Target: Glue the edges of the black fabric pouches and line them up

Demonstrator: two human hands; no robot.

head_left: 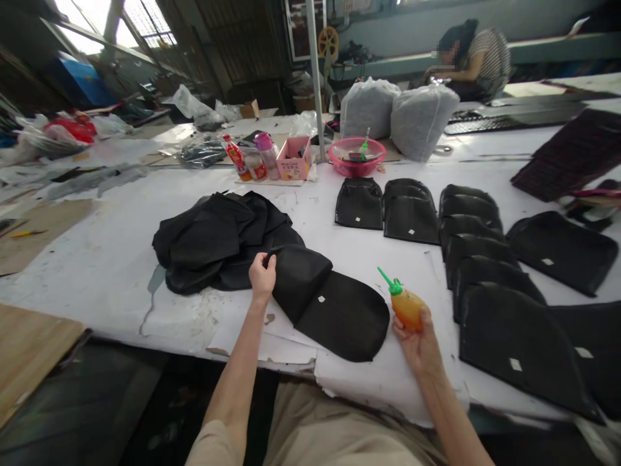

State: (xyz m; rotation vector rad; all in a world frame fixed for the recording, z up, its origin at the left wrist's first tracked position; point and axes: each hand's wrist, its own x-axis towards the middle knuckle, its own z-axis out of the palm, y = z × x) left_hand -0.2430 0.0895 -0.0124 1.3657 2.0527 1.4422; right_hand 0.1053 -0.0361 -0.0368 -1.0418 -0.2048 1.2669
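Observation:
My left hand (262, 277) pinches the edge of a black fabric piece (347, 314), which lies partly folded on the white table in front of me. A small pale label shows near its fold. In my right hand (418, 343) is a squeeze bottle (408, 309) of orange liquid, its green nozzle tilted up and to the left. The bottle is held just right of the piece's rounded end. Beyond my left hand lies a crumpled heap of black fabric (218, 239). Rows of labelled black pieces (514, 336) overlap on the right.
A pink basin (356, 167), a pink box (295, 160), a red-labelled bottle (236, 157) and a purple-lidded bottle (266, 155) stand along the back. Behind them are a metal pole (315, 77) and two stuffed bags (422, 120). A person (485, 61) sits bent over at the far right.

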